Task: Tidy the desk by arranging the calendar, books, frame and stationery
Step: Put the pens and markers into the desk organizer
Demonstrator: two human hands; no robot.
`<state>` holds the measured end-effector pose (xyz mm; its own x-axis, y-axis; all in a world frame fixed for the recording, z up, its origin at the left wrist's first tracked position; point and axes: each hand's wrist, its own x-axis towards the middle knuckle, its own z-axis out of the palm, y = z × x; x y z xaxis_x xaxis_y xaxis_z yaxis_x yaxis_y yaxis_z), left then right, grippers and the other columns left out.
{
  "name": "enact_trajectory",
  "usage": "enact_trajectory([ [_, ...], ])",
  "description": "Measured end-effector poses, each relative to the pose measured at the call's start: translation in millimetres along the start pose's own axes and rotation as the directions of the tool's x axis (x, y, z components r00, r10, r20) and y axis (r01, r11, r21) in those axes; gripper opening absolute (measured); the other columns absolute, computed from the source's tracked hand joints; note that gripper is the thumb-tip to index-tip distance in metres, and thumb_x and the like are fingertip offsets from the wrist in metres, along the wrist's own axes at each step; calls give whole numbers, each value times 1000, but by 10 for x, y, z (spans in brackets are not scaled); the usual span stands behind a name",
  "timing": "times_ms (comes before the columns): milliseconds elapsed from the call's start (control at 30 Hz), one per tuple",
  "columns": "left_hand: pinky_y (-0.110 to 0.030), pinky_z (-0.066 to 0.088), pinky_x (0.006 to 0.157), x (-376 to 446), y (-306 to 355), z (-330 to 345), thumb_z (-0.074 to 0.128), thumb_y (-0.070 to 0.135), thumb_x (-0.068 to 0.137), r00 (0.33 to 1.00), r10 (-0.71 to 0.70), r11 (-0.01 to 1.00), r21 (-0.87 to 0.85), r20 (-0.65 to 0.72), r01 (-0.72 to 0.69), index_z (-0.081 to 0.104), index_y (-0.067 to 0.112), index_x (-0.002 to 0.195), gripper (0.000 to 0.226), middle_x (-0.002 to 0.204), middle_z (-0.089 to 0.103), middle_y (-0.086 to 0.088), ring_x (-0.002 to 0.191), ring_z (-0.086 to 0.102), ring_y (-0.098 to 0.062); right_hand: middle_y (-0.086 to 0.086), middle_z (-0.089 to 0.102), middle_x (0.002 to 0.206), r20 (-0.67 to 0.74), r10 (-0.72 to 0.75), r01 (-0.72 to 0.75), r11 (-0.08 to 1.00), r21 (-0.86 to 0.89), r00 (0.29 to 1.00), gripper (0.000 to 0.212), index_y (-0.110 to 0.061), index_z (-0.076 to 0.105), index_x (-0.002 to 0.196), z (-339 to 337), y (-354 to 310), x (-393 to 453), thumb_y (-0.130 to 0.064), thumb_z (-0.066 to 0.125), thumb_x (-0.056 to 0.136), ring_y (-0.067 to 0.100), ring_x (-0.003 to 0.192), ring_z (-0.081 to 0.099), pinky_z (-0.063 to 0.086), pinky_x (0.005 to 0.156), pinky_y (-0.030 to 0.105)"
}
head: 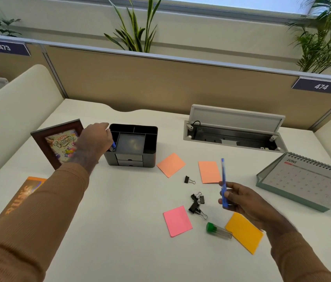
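Note:
My left hand reaches over the left compartment of the black desk organiser and holds a blue pen whose tip dips into it. My right hand pinches a second blue pen upright above the desk. A brown picture frame with a birthday card stands left of the organiser. A June desk calendar stands at the right. An orange book lies at the left, partly hidden by my sleeve.
Sticky-note pads lie scattered: two peach, one pink, one yellow. Black binder clips and a green-capped clear tube lie between them. An open cable tray sits at the back right. Partition walls enclose the desk.

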<state>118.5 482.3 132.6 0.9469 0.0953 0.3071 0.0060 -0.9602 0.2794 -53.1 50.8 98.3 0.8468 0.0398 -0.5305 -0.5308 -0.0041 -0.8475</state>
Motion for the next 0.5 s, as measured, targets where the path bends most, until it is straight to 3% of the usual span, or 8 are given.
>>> enact_trajectory([
  [133,-37,50,87,-315,402,-74,49,18,92,998,19,983,-184,-56,-29,66,10,117,31,112,70,-13,101,64,-32,20,68,108,-91,-111,131,956,262,990,22,-4,54,111,221,-7,38,9,49,93,32,100,71,60,82,34],
  [200,-30,48,88,-573,662,-21,53,19,92,999,40,950,-312,29,-29,67,15,117,30,113,71,-7,104,65,-26,18,71,106,-128,-141,176,928,327,982,18,-4,56,107,361,-7,73,7,50,94,28,96,72,60,82,33],
  [267,-22,46,83,-865,919,77,57,21,91,976,86,898,-439,201,12,70,18,115,27,109,73,-2,99,67,-18,13,75,101,-154,-140,192,894,405,978,14,-5,59,107,509,-3,111,-1,53,94,24,92,73,60,81,32],
  [367,-17,51,82,-1272,1222,214,65,25,90,881,156,713,-669,447,212,69,19,116,27,112,72,1,90,69,-8,11,76,95,-168,-147,208,874,440,975,12,-6,63,103,727,16,150,-6,56,94,22,88,74,61,78,31],
  [500,-37,59,79,-1576,1392,308,69,25,85,808,215,467,-785,548,407,69,22,112,27,101,74,0,85,72,-21,7,76,97,-151,-185,234,860,453,971,13,-9,59,99,946,89,177,0,57,91,22,87,74,61,72,30],
])
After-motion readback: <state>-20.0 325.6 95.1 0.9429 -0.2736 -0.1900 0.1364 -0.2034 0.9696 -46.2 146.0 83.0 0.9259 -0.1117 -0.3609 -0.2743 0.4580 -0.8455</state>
